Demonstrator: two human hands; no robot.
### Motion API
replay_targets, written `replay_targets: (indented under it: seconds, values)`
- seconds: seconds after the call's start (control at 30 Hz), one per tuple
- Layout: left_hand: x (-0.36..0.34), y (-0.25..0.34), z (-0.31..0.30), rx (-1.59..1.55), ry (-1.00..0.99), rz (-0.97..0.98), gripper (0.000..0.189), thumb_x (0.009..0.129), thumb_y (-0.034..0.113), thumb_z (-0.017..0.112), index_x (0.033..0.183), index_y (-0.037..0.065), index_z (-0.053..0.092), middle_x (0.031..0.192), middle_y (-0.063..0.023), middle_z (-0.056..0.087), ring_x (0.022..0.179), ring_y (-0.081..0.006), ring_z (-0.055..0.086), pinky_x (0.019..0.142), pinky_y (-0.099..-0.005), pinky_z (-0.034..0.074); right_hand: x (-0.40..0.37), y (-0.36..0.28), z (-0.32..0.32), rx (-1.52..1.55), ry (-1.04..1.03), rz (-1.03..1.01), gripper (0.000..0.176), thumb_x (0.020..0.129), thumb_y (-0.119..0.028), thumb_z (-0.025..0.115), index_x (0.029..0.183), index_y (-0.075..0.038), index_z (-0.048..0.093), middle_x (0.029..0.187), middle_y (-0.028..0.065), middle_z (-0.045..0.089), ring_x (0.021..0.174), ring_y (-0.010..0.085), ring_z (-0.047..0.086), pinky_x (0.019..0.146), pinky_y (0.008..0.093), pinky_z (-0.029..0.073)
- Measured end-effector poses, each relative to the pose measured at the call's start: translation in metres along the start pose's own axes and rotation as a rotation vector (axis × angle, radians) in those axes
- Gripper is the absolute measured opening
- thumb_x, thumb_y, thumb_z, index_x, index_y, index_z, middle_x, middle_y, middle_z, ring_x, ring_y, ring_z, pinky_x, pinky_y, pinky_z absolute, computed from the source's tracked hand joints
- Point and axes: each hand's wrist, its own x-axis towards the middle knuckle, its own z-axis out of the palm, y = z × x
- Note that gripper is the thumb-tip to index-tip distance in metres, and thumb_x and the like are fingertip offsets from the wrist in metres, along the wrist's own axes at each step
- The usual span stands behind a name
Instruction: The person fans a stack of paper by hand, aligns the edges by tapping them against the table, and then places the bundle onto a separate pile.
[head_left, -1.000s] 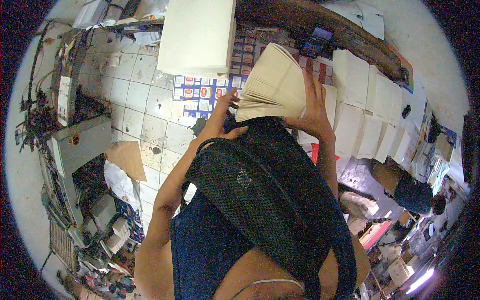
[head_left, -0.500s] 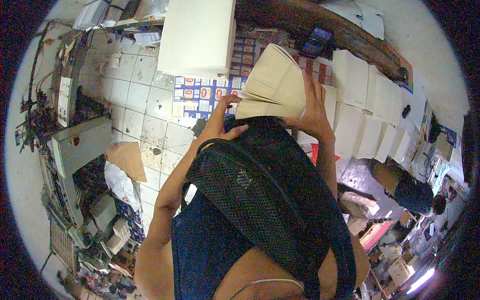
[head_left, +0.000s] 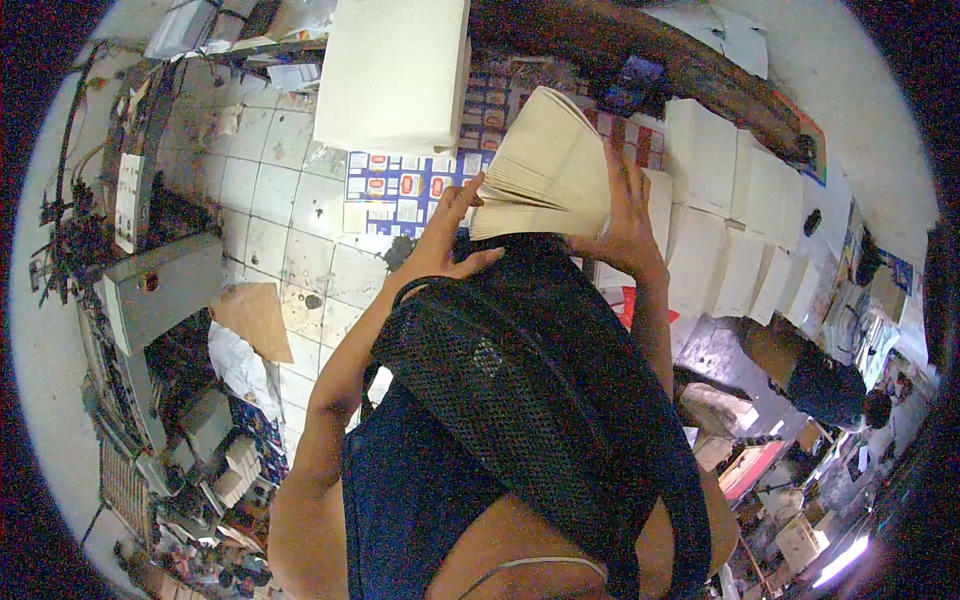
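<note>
A thick wad of cream paper sheets, fanned with a gap between its layers, stands in front of my torso. Along its right side, my right hand grips it, fingers up the edge and thumb near the bottom corner. My left hand is at the left edge with its fingertips against the page edges, thumb stretched apart lower down. Beneath is a printed sheet with blue and red labels, partly hidden by the paper. A dark mesh-covered shape fills the space between my arms.
A tall stack of cream paper stands on the left of the printed sheet. Several more paper stacks line the right side. White tiles lie to the left, beside a grey metal frame and a piece of brown cardboard.
My left fingers have moved slightly up and right along the page edges, and the gap in the wad looks a little different. My right hand stays in place.
</note>
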Motion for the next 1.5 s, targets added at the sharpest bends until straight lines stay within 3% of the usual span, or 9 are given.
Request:
replay_targets:
  seconds: [0.07,0.17,0.27,0.57,0.87,1.07,1.17,1.27,1.5]
  values:
    - [-0.001,0.001,-0.002,-0.076,-0.027,-0.079,0.09,0.075,0.022,0.075,0.148,0.007,0.024,0.144,-0.0217,0.035,0.139,-0.0394,0.023,0.112,-0.0481,0.024,0.001,0.0,-0.001,0.007,0.008,-0.02,0.125,0.046,-0.037,0.086,0.149,-0.009,0.02,0.146,0.0255,0.026,0.133,0.0452,0.026,0.111,0.0531,0.025]
    - [0.001,-0.01,0.001,-0.123,-0.004,-0.036,0.084,0.073,0.021,0.076,0.142,0.004,0.031,0.132,-0.0177,0.044,0.127,-0.0328,0.039,0.104,-0.0427,0.034,0.002,-0.001,-0.001,0.008,0.016,-0.023,0.125,0.046,-0.035,0.086,0.149,-0.009,0.02,0.145,0.0253,0.027,0.134,0.0446,0.026,0.111,0.0524,0.025]
    - [0.002,-0.014,0.002,-0.079,0.039,0.011,0.078,0.073,0.02,0.077,0.137,0.004,0.035,0.124,-0.0141,0.046,0.117,-0.0275,0.045,0.097,-0.0393,0.038,0.003,-0.002,-0.001,0.003,0.017,-0.013,0.126,0.045,-0.035,0.086,0.149,-0.009,0.02,0.145,0.025,0.028,0.133,0.0444,0.026,0.111,0.0521,0.025]
    - [0.003,-0.008,0.001,-0.136,0.048,-0.019,0.083,0.072,0.016,0.078,0.14,0.002,0.031,0.13,-0.0145,0.044,0.116,-0.0263,0.046,0.096,-0.0371,0.04,0.002,0.001,-0.001,0.011,0.0,-0.015,0.128,0.045,-0.037,0.087,0.149,-0.009,0.019,0.145,0.0245,0.028,0.134,0.044,0.025,0.111,0.0518,0.024]
    - [0.01,-0.005,-0.002,-0.064,0.024,0.033,0.089,0.074,0.023,0.078,0.147,0.006,0.03,0.12,-0.0163,0.046,0.109,-0.027,0.048,0.086,-0.0362,0.042,0.001,0.004,0.001,0.005,0.011,-0.026,0.124,0.05,-0.043,0.085,0.149,-0.009,0.019,0.145,0.0259,0.027,0.134,0.0452,0.025,0.112,0.0529,0.023]
    - [0.01,-0.006,-0.002,-0.038,0.023,0.029,0.083,0.074,0.025,0.077,0.143,0.007,0.035,0.12,-0.0167,0.045,0.111,-0.0286,0.048,0.089,-0.0384,0.043,0.001,0.001,-0.001,0.021,-0.007,0.003,0.125,0.049,-0.046,0.084,0.149,-0.008,0.019,0.144,0.026,0.027,0.133,0.0452,0.025,0.112,0.0528,0.023]
    - [0.007,-0.004,-0.003,-0.047,0.046,0.003,0.072,0.074,0.019,0.076,0.135,0.005,0.041,0.126,-0.0174,0.046,0.114,-0.0303,0.047,0.097,-0.0398,0.039,0.0,0.004,0.0,0.026,-0.006,-0.013,0.125,0.049,-0.047,0.084,0.149,-0.008,0.019,0.145,0.0259,0.027,0.133,0.0451,0.025,0.112,0.0529,0.023]
    - [0.009,-0.016,0.001,0.005,0.12,0.151,0.061,0.075,0.019,0.075,0.125,0.004,0.044,0.125,-0.0166,0.046,0.115,-0.0291,0.047,0.101,-0.0405,0.037,0.001,0.005,0.0,0.035,-0.018,-0.011,0.126,0.049,-0.048,0.083,0.149,-0.008,0.019,0.146,0.0261,0.026,0.134,0.0454,0.024,0.112,0.0529,0.023]
    - [0.014,-0.006,0.0,-0.151,0.039,0.024,0.086,0.074,0.022,0.077,0.145,0.005,0.031,0.121,-0.017,0.046,0.115,-0.0301,0.046,0.102,-0.0406,0.035,0.0,0.0,-0.003,0.037,-0.031,0.013,0.127,0.048,-0.047,0.083,0.149,-0.007,0.018,0.149,0.0276,0.022,0.135,0.0462,0.022,0.112,0.0535,0.021]
